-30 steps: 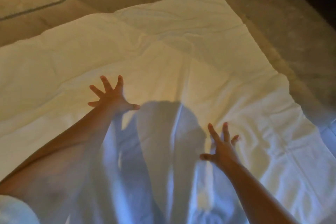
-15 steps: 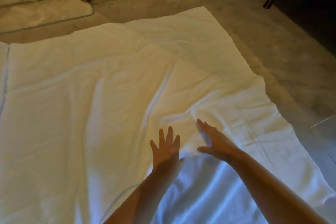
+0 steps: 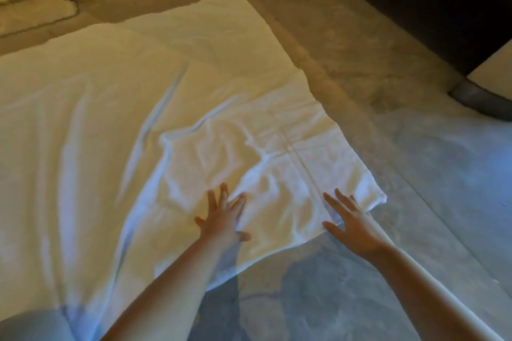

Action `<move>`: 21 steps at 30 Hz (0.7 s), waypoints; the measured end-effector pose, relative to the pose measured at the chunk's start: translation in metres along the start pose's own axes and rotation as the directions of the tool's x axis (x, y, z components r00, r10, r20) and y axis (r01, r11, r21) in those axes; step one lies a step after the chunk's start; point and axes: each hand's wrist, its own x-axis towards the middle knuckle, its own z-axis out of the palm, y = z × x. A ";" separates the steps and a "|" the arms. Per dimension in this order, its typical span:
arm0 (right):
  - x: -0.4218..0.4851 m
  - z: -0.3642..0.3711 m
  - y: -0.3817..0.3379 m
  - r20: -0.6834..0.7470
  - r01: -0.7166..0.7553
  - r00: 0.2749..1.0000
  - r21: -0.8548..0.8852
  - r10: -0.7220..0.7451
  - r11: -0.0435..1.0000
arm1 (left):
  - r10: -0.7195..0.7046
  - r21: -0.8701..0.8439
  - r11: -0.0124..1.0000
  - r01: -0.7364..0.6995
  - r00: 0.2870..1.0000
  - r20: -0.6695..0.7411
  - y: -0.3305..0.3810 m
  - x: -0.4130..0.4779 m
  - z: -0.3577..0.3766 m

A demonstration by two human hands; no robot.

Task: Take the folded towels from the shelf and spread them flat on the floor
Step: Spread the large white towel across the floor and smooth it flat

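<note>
**Two open hands pressed on a white towel spread over the floor**

Much of the white towel (image 3: 194, 119) runs out of view at the left edge, and dim light with a slight blur makes it hard to tell whether it is one sheet or several overlapping. A pale grey shape (image 3: 30, 324) at the bottom left corner is cut off and cannot be identified. The towel lies unfolded on the stone floor (image 3: 415, 174), rumpled with creases near the hands. The left hand (image 3: 221, 219) lies palm down on the towel just inside its near edge, fingers straight and spread, holding nothing. The right hand (image 3: 352, 225) is also palm down with fingers straight and spread. Its fingertips rest on the towel beside the near right corner, while the wrist sits over bare floor. Neither hand grips the cloth. A beige rug (image 3: 33, 3) lies at the top left, apart from the towel. Dark furniture (image 3: 429, 8) stands at the top right, partly cut off.
</note>
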 end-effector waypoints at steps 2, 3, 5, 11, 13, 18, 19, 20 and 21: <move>0.004 0.002 0.008 -0.024 -0.004 1.000 -0.021 0.004 1.000 | -0.005 0.020 1.000 0.004 1.000 0.008 -0.002 0.002 0.002; 0.008 0.003 0.010 -0.034 -0.007 0.999 -0.034 0.006 0.999 | -0.001 0.023 1.000 0.001 1.000 0.009 -0.003 0.003 0.004; 0.021 0.008 0.009 -0.041 0.002 0.999 -0.067 -0.005 0.998 | 0.006 0.027 1.000 -0.006 1.000 0.004 -0.006 0.005 0.007; 0.047 0.023 0.000 -0.038 -0.018 0.999 -0.144 0.012 0.989 | -0.005 0.018 1.000 0.005 1.000 0.000 -0.006 0.009 0.009; 0.049 0.025 0.008 -0.050 -0.015 0.999 -0.199 0.005 0.980 | -0.027 0.027 0.999 0.027 1.000 -0.006 -0.002 0.010 0.012; 0.044 0.016 0.045 -0.035 -0.052 0.998 -0.211 0.046 0.976 | -0.028 0.046 0.999 0.028 1.000 0.002 0.033 0.009 0.031; 0.042 0.013 0.054 -0.035 -0.075 0.997 -0.203 0.069 0.976 | -0.016 0.047 0.999 0.016 1.000 0.013 0.043 0.008 0.036; 0.039 0.010 0.062 -0.034 -0.096 0.995 -0.193 0.091 0.977 | -0.004 0.046 0.999 0.003 1.000 0.022 0.052 0.007 0.040; 0.037 0.007 0.070 -0.030 -0.111 0.994 -0.190 0.107 0.976 | 0.009 0.047 0.999 -0.010 1.000 0.028 0.061 0.007 0.044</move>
